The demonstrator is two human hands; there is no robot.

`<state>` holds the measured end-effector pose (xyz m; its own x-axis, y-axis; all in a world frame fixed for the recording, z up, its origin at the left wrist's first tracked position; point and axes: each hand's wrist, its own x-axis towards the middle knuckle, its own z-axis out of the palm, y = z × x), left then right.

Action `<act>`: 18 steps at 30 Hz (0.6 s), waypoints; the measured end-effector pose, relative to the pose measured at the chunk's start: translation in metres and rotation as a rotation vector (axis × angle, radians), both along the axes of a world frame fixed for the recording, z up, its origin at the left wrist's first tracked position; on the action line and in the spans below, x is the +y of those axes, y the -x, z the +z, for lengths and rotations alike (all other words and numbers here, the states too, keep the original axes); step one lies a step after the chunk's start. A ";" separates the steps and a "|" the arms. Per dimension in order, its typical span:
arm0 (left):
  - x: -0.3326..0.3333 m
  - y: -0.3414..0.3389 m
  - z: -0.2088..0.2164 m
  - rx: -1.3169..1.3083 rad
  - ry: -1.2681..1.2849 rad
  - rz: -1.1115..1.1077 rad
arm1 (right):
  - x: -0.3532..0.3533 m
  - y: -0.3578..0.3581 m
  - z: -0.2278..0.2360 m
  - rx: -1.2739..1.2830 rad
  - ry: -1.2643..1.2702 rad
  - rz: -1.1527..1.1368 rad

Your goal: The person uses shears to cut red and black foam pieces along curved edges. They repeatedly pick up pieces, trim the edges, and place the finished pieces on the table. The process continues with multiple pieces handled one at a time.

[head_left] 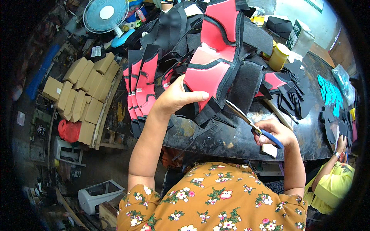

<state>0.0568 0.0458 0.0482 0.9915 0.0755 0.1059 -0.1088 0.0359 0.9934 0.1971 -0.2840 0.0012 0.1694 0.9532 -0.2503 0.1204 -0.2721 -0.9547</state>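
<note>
My left hand [178, 96] grips the lower left edge of a long red and black padded piece [210, 75], thumb on its red face. The piece is held up over the dark worktable [185, 133], and a black strap end [208, 112] hangs at its lower tip. In my right hand [275, 133] is a pair of scissors [246, 117] with blue handles. Its blades point up and left, just right of the strap end; whether they touch it I cannot tell. Left of the padded piece lie several similar red and black pieces [144, 84].
Black cut pieces [295, 92], a yellow jar [278, 57] and a metal can [300, 38] stand or lie to the right. Turquoise pieces [329, 96] are farther right, near another person [331, 184]. Cardboard boxes [83, 82] and a fan [106, 15] are on the left.
</note>
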 end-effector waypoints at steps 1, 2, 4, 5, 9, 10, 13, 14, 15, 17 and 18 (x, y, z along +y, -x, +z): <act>0.001 0.001 0.000 -0.002 0.002 -0.001 | 0.003 0.000 0.001 -0.024 -0.005 0.014; 0.003 0.001 -0.001 0.009 0.004 -0.013 | 0.005 0.000 0.003 -0.041 -0.009 0.037; 0.005 0.002 -0.002 0.022 -0.003 -0.023 | 0.011 -0.001 0.006 -0.084 0.031 0.044; 0.006 0.003 -0.002 0.042 -0.002 -0.026 | 0.013 -0.001 0.008 -0.101 0.050 0.051; 0.008 0.005 -0.003 0.050 -0.009 -0.036 | 0.020 -0.004 0.016 -0.143 0.071 0.063; 0.008 0.005 -0.003 0.041 -0.009 -0.035 | 0.022 -0.005 0.017 -0.191 0.029 0.077; 0.010 0.005 -0.003 0.048 -0.016 -0.043 | 0.025 -0.008 0.022 -0.251 0.019 0.104; 0.011 0.006 -0.003 0.049 -0.021 -0.050 | 0.026 -0.007 0.022 -0.243 0.002 0.093; 0.012 0.006 -0.003 0.053 -0.031 -0.051 | 0.027 -0.009 0.023 -0.242 -0.003 0.090; 0.013 0.007 -0.004 0.058 -0.034 -0.054 | 0.029 -0.011 0.025 -0.335 -0.026 0.121; 0.013 0.008 -0.004 0.057 -0.029 -0.057 | 0.029 -0.011 0.025 -0.291 -0.010 0.115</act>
<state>0.0492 0.0591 0.0438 0.9986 0.0164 0.0509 -0.0511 0.0112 0.9986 0.2084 -0.2546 0.0266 0.1232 0.9724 -0.1981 0.4185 -0.2319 -0.8781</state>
